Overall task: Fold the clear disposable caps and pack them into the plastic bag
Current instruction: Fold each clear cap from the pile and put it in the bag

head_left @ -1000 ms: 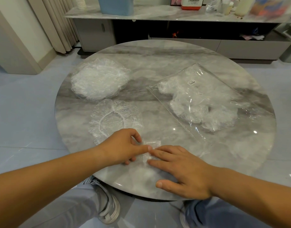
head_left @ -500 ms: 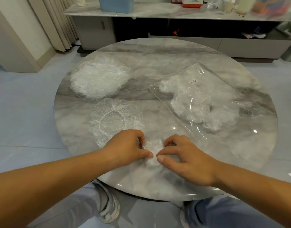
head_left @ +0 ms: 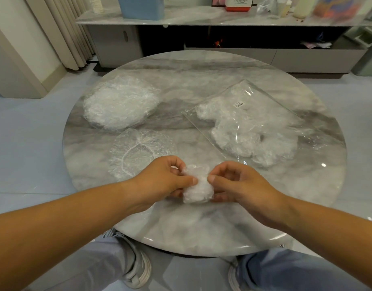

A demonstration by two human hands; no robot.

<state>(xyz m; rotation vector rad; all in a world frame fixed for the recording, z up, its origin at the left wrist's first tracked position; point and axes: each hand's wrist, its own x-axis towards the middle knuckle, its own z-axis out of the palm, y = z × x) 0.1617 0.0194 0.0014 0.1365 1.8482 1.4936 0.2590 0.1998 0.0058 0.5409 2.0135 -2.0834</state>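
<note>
A small folded clear cap (head_left: 198, 186) is held just above the near part of the round marble table (head_left: 201, 227). My left hand (head_left: 162, 178) pinches its left side and my right hand (head_left: 237, 181) pinches its right side, thumbs on top. One open cap (head_left: 138, 154) lies flat just beyond my left hand. A pile of unfolded caps (head_left: 120, 106) sits at the table's far left. The clear plastic bag (head_left: 254, 127) lies on the right half with several folded caps inside, its mouth towards me.
Behind the table runs a low cabinet (head_left: 222, 53) with a marble shelf carrying a blue bin (head_left: 142, 7) and bottles. A curtain (head_left: 69, 32) hangs at the far left. My knees and a grey shoe (head_left: 138, 267) show under the table's near edge.
Both hands went from pressing the cap flat on the table to pinching it into a small bundle and lifting it slightly off the surface.
</note>
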